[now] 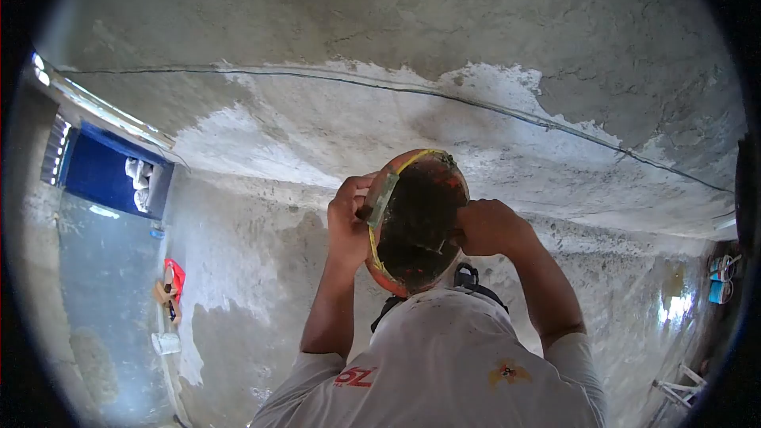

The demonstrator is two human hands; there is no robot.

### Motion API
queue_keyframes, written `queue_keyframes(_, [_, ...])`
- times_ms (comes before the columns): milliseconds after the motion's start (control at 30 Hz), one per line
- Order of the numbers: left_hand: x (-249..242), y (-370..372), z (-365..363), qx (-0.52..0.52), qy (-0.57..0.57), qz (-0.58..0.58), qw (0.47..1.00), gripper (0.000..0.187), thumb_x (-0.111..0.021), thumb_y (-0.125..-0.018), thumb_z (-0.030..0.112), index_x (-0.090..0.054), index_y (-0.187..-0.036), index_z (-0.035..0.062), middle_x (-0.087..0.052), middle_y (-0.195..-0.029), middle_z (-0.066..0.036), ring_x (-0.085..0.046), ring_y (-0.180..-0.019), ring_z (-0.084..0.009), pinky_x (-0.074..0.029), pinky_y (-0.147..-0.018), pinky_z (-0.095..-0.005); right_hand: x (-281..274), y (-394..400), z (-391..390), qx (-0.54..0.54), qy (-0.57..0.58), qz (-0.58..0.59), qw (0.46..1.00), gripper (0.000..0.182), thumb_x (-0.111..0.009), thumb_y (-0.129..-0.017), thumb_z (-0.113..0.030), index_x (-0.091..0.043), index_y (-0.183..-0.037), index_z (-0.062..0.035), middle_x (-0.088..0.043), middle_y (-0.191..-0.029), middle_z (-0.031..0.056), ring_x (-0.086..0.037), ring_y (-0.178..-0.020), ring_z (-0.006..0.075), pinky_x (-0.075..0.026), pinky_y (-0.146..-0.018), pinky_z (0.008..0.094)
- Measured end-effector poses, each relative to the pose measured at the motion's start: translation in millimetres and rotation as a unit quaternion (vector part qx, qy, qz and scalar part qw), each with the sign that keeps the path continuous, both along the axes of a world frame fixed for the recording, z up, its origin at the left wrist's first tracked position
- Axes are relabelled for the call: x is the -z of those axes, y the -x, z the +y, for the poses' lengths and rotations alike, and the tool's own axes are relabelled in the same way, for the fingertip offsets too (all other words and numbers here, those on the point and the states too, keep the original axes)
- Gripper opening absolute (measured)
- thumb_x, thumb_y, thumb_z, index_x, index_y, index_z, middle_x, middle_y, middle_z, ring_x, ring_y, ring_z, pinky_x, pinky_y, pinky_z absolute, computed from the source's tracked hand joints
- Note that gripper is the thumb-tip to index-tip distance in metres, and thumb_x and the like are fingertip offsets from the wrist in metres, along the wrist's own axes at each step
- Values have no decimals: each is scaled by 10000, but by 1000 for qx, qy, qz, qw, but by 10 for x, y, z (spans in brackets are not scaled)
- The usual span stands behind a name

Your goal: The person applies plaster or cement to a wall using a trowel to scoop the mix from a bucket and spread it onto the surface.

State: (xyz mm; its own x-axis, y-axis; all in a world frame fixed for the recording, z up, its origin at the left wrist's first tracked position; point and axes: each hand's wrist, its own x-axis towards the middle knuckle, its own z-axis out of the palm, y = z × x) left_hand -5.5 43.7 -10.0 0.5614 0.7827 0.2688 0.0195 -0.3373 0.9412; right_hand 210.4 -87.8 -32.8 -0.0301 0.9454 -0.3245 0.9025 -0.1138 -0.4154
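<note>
Our own hands are out of view, so we cannot tell their finger state. A co-worker's hands (349, 226) clasp the pan (418, 226) overhead by its rim. Behind the pan, white plaster (317, 139) covers part of the surface; bare grey patches (618, 71) remain.

The helmet (416, 222) sits on the person's head, directly above the shirt (444, 364). One hand (349, 222) grips the helmet's left edge, the other hand (487, 226) its right. A cable (491, 107) runs across the plastered surface (333, 119) beyond the helmet. A window (111, 170) lies far to its left.
</note>
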Motion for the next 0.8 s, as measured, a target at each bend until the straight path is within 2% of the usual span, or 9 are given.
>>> queue_keyframes(133, [136,-2,121,10,16,31,999,453,-604,-754,-136,-561,-1185,-3,-715,-884,-75,-679,-773,-102,-499,-667,-247,42,-123,-103,-36,15,86,996,313,-698,-872,-293,-749,-1011,-18,-731,-887,219,-715,-910,416,-568,-806,502])
queue_keyframes(233, [174,20,165,1,29,32,999,456,-624,-746,-110,-565,-1184,3,-724,-875,-83,-677,-758,-110,-497,-660,-248,-9,-249,-313,-14,-16,205,979,346,-668,-949,-305,-736,-1174,-51,-736,-823,174,-725,-736,339,-575,-681,453])
queue_keyframes(300, [235,38,210,-3,62,-13,998,422,-634,-804,-141,-572,-1204,-25,-725,-862,-101,-683,-726,-119,-515,-643,-249,160,-363,-502,100,111,374,915,376,-619,-1029,-332,-683,-1340,-132,-678,-724,74,-600,-519,139,-498,-506,302])
queue_keyframes(333, [141,49,184,-6,57,1,998,423,-635,-793,-144,-568,-1192,-19,-715,-849,-92,-674,-721,-112,-515,-646,-254,227,-404,-607,104,89,418,898,393,-599,-1046,-278,-647,-1382,-79,-654,-716,33,-559,-530,80,-448,-454,263])
queue_keyframes(367, [135,51,209,-2,52,-11,999,423,-635,-793,-144,-568,-1192,-19,-715,-849,-92,-674,-721,-112,-515,-646,-254,243,-421,-693,106,82,408,903,393,-599,-1046,-278,-647,-1382,-79,-654,-716,33,-559,-530,80,-448,-454,263])
queue_keyframes(600, [198,19,361,10,130,-76,989,439,-599,-736,-187,-562,-1134,-3,-687,-972,-77,-661,-820,-127,-520,-739,-259,418,-399,-1153,247,-29,608,754,397,-586,-1050,-226,-635,-1320,61,-592,-711,44,-536,-562,129,-439,-489,298])
queue_keyframes(700, [221,26,428,6,90,-91,992,443,-596,-732,-194,-562,-1130,-1,-679,-962,-78,-666,-832,-137,-524,-734,-269,480,-353,-1161,222,-50,661,715,467,-627,-1015,-353,-657,-1183,82,-540,-725,19,-460,-550,122,-377,-472,285])
queue_keyframes(733, [188,25,413,-24,70,-71,995,437,-600,-731,-196,-563,-1121,-2,-674,-965,-77,-668,-849,-149,-528,-736,-283,422,-251,-1178,284,-80,621,726,485,-642,-994,-407,-658,-1095,68,-524,-728,11,-444,-542,118,-361,-468,277])
queue_keyframes(800, [267,70,472,-9,108,-125,986,414,-606,-737,-192,-565,-1106,-8,-673,-964,-76,-670,-873,-153,-527,-741,-288,462,-265,-1207,281,-92,644,705,503,-659,-983,-419,-655,-1072,76,-563,-751,58,-487,-551,134,-371,-448,286])
